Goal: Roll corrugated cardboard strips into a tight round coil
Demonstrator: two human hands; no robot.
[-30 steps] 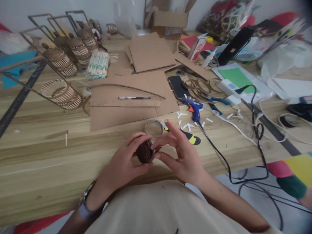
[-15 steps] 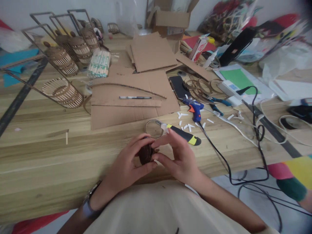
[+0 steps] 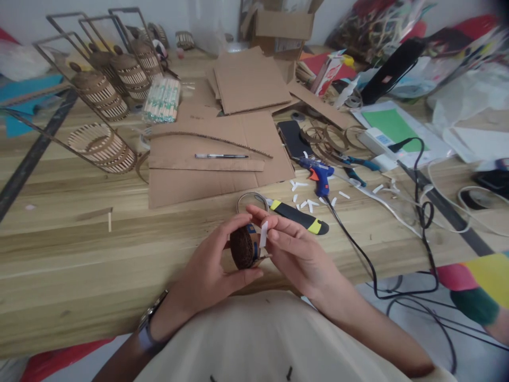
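My left hand (image 3: 212, 260) is closed around a small dark brown roll (image 3: 242, 248); its near end looks like coiled corrugated cardboard, and a blue-marked band shows on its right side. Between the thumb and finger of my right hand (image 3: 296, 254) is a short white strip (image 3: 263, 234), held upright close beside the roll. Just beyond my fingers lies a black and yellow utility knife (image 3: 300, 217). A thin ring (image 3: 252, 197) rests at the knife's tip. More white strips (image 3: 310, 206) are scattered by a blue glue gun (image 3: 320, 175).
Cardboard sheets (image 3: 222, 183) with a pen (image 3: 221, 156) on them lie ahead. Lantern-like slatted baskets (image 3: 101, 147) with tall handles stand at left. Pliers (image 3: 360, 163), a phone (image 3: 294, 139) and rings (image 3: 334, 139) are at right. A black cable (image 3: 358, 249) runs off the table's front edge.
The roll has turned in my left hand, so its coiled end and blue-marked side now show. My right hand has rotated, and the white strip has come into sight in its fingers.
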